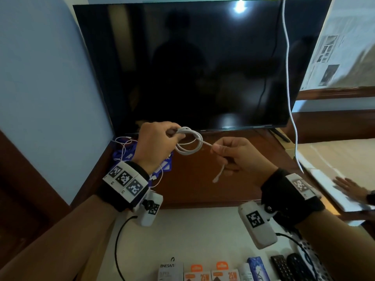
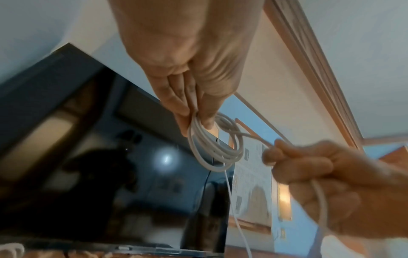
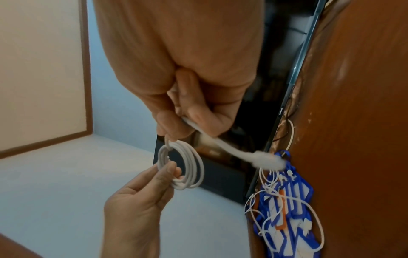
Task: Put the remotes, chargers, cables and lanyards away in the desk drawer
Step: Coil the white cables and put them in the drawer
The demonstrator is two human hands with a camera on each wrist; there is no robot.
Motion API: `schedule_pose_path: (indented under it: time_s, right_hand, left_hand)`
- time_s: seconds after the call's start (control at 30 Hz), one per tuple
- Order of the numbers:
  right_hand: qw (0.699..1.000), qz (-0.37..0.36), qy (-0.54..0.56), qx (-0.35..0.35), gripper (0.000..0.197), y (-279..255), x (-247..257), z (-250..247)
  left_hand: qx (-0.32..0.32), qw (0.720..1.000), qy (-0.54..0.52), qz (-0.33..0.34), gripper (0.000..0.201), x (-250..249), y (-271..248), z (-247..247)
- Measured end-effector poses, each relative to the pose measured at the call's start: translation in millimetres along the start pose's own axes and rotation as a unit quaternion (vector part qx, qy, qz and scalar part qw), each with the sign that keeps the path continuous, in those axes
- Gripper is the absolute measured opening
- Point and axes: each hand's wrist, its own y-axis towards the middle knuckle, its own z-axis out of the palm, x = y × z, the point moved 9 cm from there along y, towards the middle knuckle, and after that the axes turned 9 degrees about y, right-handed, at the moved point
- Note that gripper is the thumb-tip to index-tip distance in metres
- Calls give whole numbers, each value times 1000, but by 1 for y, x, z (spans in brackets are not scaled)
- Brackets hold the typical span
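A white cable (image 1: 189, 144) is wound into a small coil above the brown desk (image 1: 203, 179). My left hand (image 1: 156, 142) pinches the coil (image 2: 212, 148) at its top edge. My right hand (image 1: 229, 155) grips the cable's loose tail (image 3: 220, 144), whose plug end (image 1: 216, 179) hangs below the fist. Blue lanyards (image 3: 287, 200) tangled with thin white cables (image 3: 271, 192) lie on the desk at the back left, under my left wrist. In the open drawer (image 1: 203, 230) at the bottom lie two black remotes (image 1: 288, 266) and boxed chargers (image 1: 213, 272).
A large dark TV (image 1: 192, 67) stands at the back of the desk. A white cord (image 1: 290, 98) hangs down past its right side. Another person's hand (image 1: 349, 187) rests on white paper (image 1: 324, 179) at the right.
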Motion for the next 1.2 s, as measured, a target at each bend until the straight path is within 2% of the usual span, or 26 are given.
schedule_pose_path:
  time_s: [0.07, 0.13, 0.3, 0.47, 0.6, 0.83, 1.0, 1.2]
  right_hand:
    - [999, -20, -31, -20, 15, 2, -2, -4]
    - [998, -23, -19, -46, 13, 5, -11, -10]
    - [991, -45, -11, -125, 14, 7, -26, -15]
    - [988, -70, 20, -139, 13, 7, -18, -12]
    - [985, -92, 82, -123, 18, 6, -13, -5]
    - [981, -129, 65, -130, 16, 2, -5, 0]
    - [986, -81, 115, -90, 25, 1, -13, 7]
    - [981, -19, 189, -41, 23, 1, -25, 18]
  left_hand:
    - [-1, 998, -44, -46, 24, 3, -1, -2]
    - [15, 989, -109, -97, 23, 4, -2, 1]
    - [29, 946, -247, -206, 24, 8, -13, 17]
    - [5, 911, -314, -267, 24, 12, -24, 26]
    - [25, 899, -337, -279, 22, 6, -31, 38]
    - [48, 903, -307, -298, 25, 10, -40, 55]
    - [66, 915, -260, -303, 25, 18, -46, 65]
    - [79, 904, -281, -313, 26, 15, -50, 72]
